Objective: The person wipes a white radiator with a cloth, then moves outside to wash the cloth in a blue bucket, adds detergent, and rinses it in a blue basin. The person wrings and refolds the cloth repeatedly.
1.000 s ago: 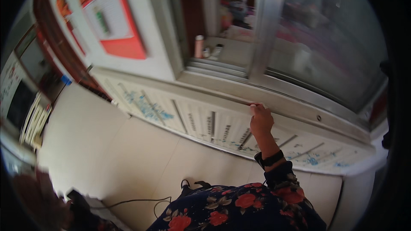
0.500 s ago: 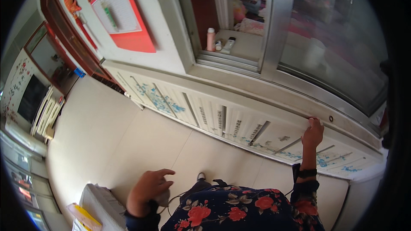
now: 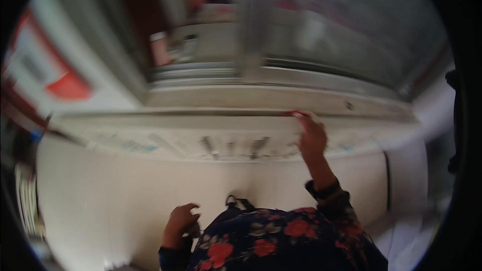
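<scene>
My right hand (image 3: 313, 139) is at the top edge of a long white radiator (image 3: 241, 124) that has faint blue flower decoration. Its fingertips reach toward the narrow dark gap between the radiator and the window sill (image 3: 221, 99). Motion blur smears these fingers, and a thin reddish shape at their tips is too unclear to name. Low on the left, my left hand (image 3: 182, 225) hangs over the floor beside my body. Its fingers are loosely bent and apart, with nothing seen in them.
A sliding window (image 3: 251, 70) stands above the sill. Inside its open part, a pink bottle (image 3: 159, 50) and small containers stand on a ledge. A red-bordered sheet (image 3: 65, 85) hangs on the left wall. Pale floor tiles (image 3: 110, 190) lie below the radiator.
The view has turned right, so the radiator now runs nearly level across it. My right hand stays at the radiator's top edge, now appearing further left. My left hand remains low beside me.
</scene>
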`<action>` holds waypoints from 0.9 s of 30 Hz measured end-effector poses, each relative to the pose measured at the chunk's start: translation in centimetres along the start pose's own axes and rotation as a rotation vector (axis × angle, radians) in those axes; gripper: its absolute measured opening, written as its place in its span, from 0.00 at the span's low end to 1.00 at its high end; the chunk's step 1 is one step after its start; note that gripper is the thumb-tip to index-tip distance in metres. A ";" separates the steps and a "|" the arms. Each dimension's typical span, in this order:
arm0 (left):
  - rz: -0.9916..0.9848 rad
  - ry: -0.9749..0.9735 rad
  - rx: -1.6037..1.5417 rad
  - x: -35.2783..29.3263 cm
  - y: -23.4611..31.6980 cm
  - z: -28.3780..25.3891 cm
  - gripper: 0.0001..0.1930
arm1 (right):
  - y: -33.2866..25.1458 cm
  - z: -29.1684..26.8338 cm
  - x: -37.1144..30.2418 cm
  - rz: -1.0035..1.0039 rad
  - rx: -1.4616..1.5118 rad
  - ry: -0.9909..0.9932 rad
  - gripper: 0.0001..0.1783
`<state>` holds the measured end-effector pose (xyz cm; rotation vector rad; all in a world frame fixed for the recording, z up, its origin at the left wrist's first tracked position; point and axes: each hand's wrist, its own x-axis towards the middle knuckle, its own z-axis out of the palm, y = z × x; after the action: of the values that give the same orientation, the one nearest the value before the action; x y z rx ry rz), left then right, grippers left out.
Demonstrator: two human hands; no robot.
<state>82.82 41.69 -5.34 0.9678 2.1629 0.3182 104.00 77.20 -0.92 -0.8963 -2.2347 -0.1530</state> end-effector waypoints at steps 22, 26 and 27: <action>0.147 -0.007 0.163 7.7 18.6 6.9 0.19 | 31.5 -9.7 -4.0 0.514 -0.203 0.115 0.22; 0.095 0.116 0.029 6.3 23.8 8.1 0.18 | 32.9 -9.9 -2.9 0.563 -0.314 0.027 0.17; 0.093 0.184 -0.010 5.8 25.4 8.0 0.18 | 31.7 -9.4 -2.8 0.411 -0.350 -0.074 0.19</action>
<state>99.72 62.78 -1.64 1.0717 2.2826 0.4783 131.23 96.20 -0.43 -1.5518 -2.0703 -0.3288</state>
